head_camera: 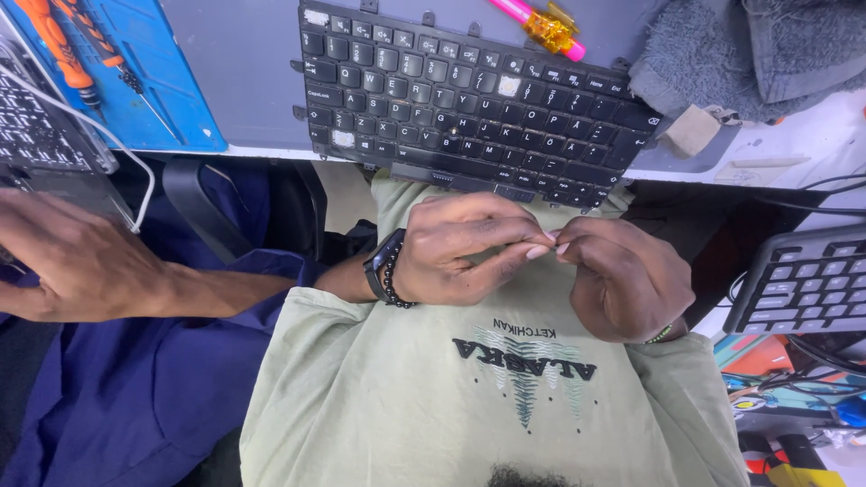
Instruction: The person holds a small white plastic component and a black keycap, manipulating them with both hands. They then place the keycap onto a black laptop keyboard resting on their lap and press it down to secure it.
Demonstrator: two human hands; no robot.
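The left hand (465, 248) and the right hand (622, 280) meet fingertip to fingertip over the lap, in front of a pale green shirt (487, 388). Both are curled and pinching at one spot, but whatever sits between the fingertips is too small to make out — I cannot tell what it is.

That is the risk: a tiny part pinched over the lap, off the surface (244, 81), could slip and vanish into the shirt folds or onto the floor.

At 12 o'clock from the hands a detached black laptop keyboard (469, 99) overhangs the surface edge — a nudge from a rising wrist could tip it. A pink pen (537, 27) lies beyond it, a grey towel (749, 54) at 2 o'clock. At 9 o'clock another person's hand (77, 261) rests near a white cable (108, 135), with orange screwdrivers (72, 45) on a blue mat (171, 63).
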